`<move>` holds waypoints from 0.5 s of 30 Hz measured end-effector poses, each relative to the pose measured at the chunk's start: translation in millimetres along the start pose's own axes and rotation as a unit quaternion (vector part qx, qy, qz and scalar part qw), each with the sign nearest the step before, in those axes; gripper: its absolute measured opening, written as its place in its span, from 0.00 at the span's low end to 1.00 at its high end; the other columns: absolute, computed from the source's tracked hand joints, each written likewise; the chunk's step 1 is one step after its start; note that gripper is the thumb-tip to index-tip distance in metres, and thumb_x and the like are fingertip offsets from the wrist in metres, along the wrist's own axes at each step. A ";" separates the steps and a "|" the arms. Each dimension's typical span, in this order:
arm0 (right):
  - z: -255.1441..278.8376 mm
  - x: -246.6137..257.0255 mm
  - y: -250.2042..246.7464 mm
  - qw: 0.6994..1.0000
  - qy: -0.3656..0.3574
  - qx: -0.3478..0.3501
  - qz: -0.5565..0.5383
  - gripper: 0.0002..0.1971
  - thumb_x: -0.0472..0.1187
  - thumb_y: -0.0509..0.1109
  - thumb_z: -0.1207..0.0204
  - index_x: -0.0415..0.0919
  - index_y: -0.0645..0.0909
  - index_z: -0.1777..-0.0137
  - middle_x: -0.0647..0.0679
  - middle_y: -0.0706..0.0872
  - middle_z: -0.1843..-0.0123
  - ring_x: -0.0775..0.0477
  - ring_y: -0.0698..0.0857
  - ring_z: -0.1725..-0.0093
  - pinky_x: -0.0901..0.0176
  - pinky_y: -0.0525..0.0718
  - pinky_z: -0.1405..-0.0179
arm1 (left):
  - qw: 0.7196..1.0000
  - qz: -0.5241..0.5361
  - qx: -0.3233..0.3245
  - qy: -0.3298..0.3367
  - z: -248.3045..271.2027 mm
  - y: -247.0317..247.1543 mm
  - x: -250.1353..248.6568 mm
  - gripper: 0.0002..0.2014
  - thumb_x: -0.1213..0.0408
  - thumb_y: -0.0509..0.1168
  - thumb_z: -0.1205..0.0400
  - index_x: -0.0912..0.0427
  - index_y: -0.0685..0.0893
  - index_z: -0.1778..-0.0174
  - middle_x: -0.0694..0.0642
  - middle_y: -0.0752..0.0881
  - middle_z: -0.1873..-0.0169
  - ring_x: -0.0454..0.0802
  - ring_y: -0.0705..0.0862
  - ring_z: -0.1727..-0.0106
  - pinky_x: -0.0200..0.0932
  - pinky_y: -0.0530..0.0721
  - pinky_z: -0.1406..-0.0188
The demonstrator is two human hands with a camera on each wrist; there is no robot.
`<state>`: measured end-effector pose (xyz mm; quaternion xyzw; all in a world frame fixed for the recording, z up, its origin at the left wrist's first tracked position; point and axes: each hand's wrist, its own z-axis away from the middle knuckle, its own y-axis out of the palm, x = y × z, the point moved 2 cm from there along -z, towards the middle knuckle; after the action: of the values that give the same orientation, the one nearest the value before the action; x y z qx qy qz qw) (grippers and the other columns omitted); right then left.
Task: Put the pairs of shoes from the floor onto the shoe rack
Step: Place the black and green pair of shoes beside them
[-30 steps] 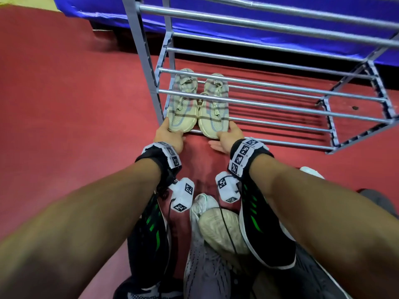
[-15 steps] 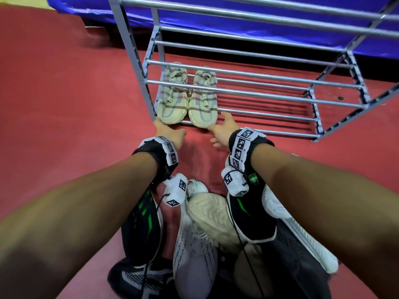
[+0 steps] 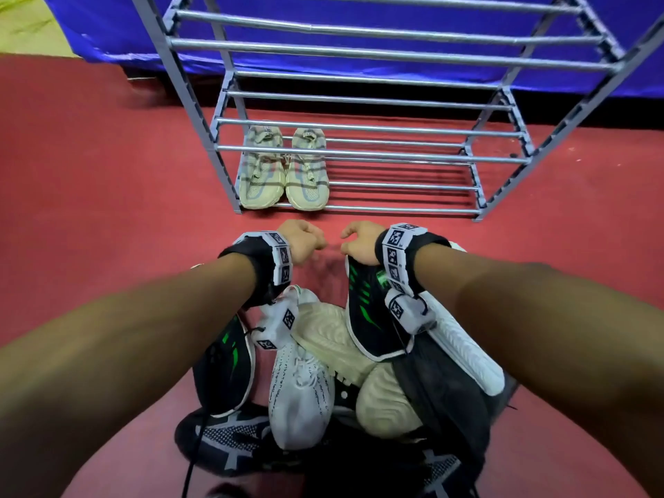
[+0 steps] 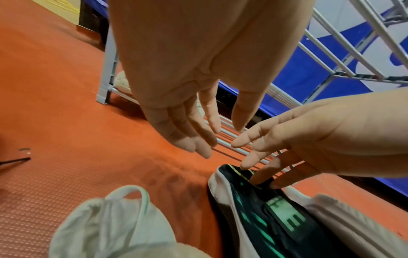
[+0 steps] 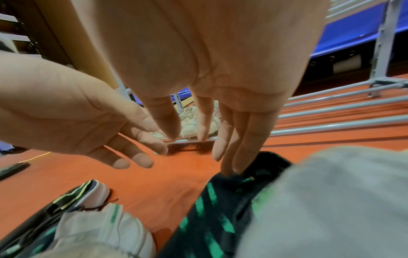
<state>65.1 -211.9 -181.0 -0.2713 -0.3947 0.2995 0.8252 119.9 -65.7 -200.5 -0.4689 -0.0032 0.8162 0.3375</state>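
Note:
A beige pair of shoes (image 3: 284, 170) stands side by side at the left end of the grey metal shoe rack's (image 3: 395, 209) bottom shelf. Both hands hover over the red floor between rack and shoe pile. My left hand (image 3: 316, 246) (image 4: 198, 139) is empty, its fingers straight and relaxed. My right hand (image 3: 346, 246) (image 5: 220, 148) points its fingers down, their tips touching the heel collar of a black shoe with green stripes (image 3: 370, 318) (image 4: 264, 218) (image 5: 209, 218). The matching black shoe (image 3: 226, 368) (image 5: 73, 195) lies under my left forearm.
The pile near me also holds a white knit shoe (image 3: 298, 397), cream shoes (image 3: 330, 339) lying sole-up, a white-soled shoe (image 3: 463, 346) and dark patterned shoes (image 3: 222, 440). A blue cover (image 3: 107, 30) hangs behind the rack. To the right of the beige pair the rack's bars are bare.
Both hands have let go of the beige pair and drawn back from the rack toward the pile. The right fingers now touch the black shoe.

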 end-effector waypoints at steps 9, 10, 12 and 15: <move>35.0 -26.0 -14.9 0.996 0.006 0.018 0.082 0.21 0.49 0.75 0.30 0.39 0.86 0.40 0.42 0.91 0.49 0.40 0.89 0.53 0.49 0.88 0.44 | 0.992 -0.111 0.057 -0.014 28.0 30.1 -4.4 0.04 0.68 0.69 0.19 0.57 0.85 0.60 0.55 0.83 0.67 0.49 0.76 0.71 0.37 0.74 0.73; 39.2 -26.4 -14.8 0.994 0.004 0.019 0.105 0.23 0.51 0.74 0.32 0.40 0.85 0.40 0.42 0.91 0.49 0.38 0.90 0.51 0.47 0.88 0.44 | 0.991 -0.126 0.049 -0.019 29.7 29.7 -1.2 0.03 0.67 0.69 0.19 0.58 0.85 0.58 0.56 0.83 0.65 0.51 0.76 0.68 0.39 0.75 0.70; 43.6 -25.0 -10.1 0.989 -0.011 0.031 0.142 0.24 0.53 0.73 0.31 0.40 0.83 0.38 0.42 0.91 0.49 0.37 0.90 0.49 0.50 0.88 0.45 | 0.987 -0.153 0.027 -0.036 28.0 22.2 12.4 0.04 0.64 0.68 0.18 0.60 0.86 0.53 0.58 0.84 0.60 0.53 0.79 0.61 0.42 0.77 0.61; 50.1 -16.0 -6.5 0.976 -0.025 0.026 0.214 0.28 0.52 0.71 0.23 0.31 0.79 0.30 0.39 0.88 0.37 0.37 0.87 0.39 0.55 0.84 0.45 | 0.985 -0.159 0.024 -0.062 21.2 4.1 36.9 0.05 0.64 0.68 0.18 0.60 0.83 0.58 0.60 0.83 0.60 0.54 0.79 0.57 0.45 0.77 0.57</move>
<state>17.9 -217.1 -157.2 -0.3206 -0.3403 0.4857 0.7386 89.1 -41.8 -218.1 -0.4030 -0.0790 0.7792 0.4734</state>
